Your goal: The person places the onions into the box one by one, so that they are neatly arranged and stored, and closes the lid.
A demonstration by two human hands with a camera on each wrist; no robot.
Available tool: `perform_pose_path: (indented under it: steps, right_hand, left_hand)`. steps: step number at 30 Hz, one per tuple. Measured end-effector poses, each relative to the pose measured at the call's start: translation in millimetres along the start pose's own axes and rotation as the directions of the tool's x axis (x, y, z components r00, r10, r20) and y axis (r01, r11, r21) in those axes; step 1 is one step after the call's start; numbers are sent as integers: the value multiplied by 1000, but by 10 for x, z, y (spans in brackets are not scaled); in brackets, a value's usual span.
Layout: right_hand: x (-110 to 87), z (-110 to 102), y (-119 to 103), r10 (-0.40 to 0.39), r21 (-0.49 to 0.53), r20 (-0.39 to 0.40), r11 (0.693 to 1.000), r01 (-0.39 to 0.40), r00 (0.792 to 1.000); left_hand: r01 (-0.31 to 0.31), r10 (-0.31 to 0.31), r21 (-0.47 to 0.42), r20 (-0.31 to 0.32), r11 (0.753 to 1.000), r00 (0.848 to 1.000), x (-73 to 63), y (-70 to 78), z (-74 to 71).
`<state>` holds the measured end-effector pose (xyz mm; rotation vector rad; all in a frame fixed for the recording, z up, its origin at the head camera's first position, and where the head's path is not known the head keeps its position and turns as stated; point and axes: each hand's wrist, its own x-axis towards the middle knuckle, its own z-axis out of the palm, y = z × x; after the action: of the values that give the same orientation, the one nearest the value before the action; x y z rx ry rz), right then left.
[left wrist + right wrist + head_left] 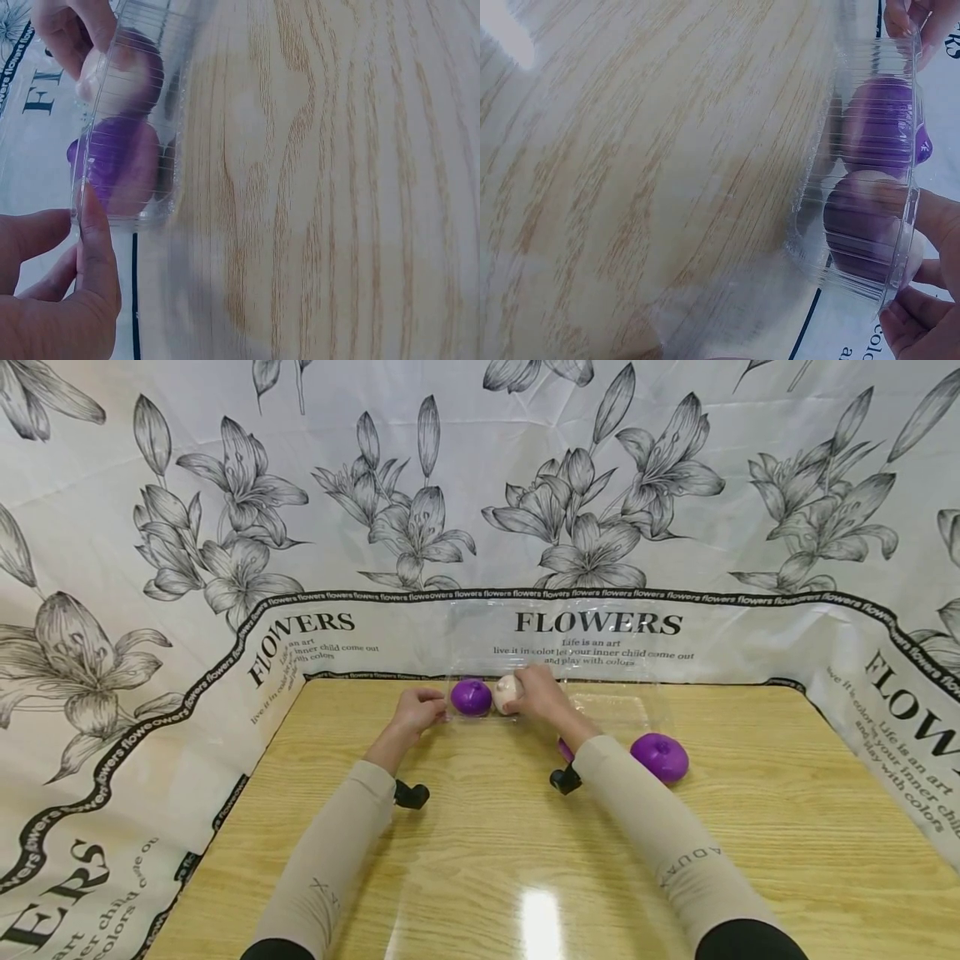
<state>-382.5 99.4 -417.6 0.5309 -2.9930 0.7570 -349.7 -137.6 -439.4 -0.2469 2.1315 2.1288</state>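
A clear plastic clamshell container [480,717] stands open at the table's far edge. Inside its left half sits a glossy purple round thing [471,697] with a small nub. Beside that one is a round thing [507,693], white on top and purple lower down in the wrist views. My left hand [417,711] pinches the container's left rim between thumb and fingers. With my right hand [542,695] I grip the white-and-purple round thing at the right end of that half, fingers at the rim too. Ribbed plastic partly veils both round things in the wrist views.
The container's other half [611,706] lies to the right of my right hand. A larger purple round thing [660,757] rests on the wooden table [480,843], and another purple one [565,749] is mostly hidden by my right forearm. Flower-printed cloth [420,635] rises behind.
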Motion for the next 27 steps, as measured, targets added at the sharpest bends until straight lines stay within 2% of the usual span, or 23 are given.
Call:
perform_pose_path:
  steps: [11, 17, 22, 27]
  right_hand:
    - [7, 28, -8, -34, -63, -13, 997, 34, 999]
    - [15, 18, -16, -17, -69, -2, 998, 17, 1000]
    - [5, -34, -43, -19, -77, 12, 997, 20, 1000]
    - [-4, -177, -39, -34, -110, 40, 993, 38, 999]
  left_hand:
    - [2, -2, -2, 6, 1000, 1000, -8, -10, -2]
    - [-3, 3, 0, 2, 1000, 1000, -11, -3, -4]
    - [-6, 6, -8, -2, 1000, 1000, -9, 5, 0]
    - [-3, 3, 2, -1, 1000, 1000, -12, 15, -2]
